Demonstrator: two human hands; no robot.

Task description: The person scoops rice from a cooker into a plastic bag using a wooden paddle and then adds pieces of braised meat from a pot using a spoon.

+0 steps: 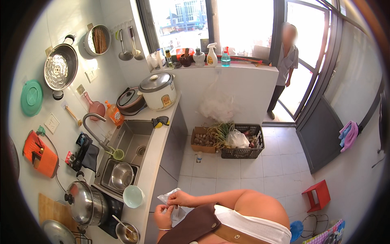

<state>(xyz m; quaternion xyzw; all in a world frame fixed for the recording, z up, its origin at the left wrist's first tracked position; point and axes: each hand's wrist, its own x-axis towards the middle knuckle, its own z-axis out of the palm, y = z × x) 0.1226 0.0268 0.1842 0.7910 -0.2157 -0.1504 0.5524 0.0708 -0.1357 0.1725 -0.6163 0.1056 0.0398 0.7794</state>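
Clear plastic bag [170, 199], held low in the frame just off the edge of the surface [156, 152], above the tiled floor [243, 171]. Left hand [163, 217] pinched on the bag's lower part; right hand [180, 198] closed on its upper edge, fingertips drawn together. Judged light, thin, limp and slippery: likely to crumple or slide if gripped loosely, best taken at the rim or a corner with a firm pinch from each side, and liable to tear if pulled hard. Contents, if any, too small to tell. Packages about the room: orange squeeze bottle [115, 114] by the tap at the sink [132, 140]; white spray bottle [211, 55] with yellow label and small teal bottle [225, 59] on the window ledge; white rice cooker [158, 90] with a yellowish panel at the far end of the surface. On the floor, brown cardboard box [204, 139] of bulbs touching a black plastic crate [243, 142] holding greens and a white bag. Pale green bowl [133, 196] near the left hand. Another person [286, 65] at the doorway, well apart.
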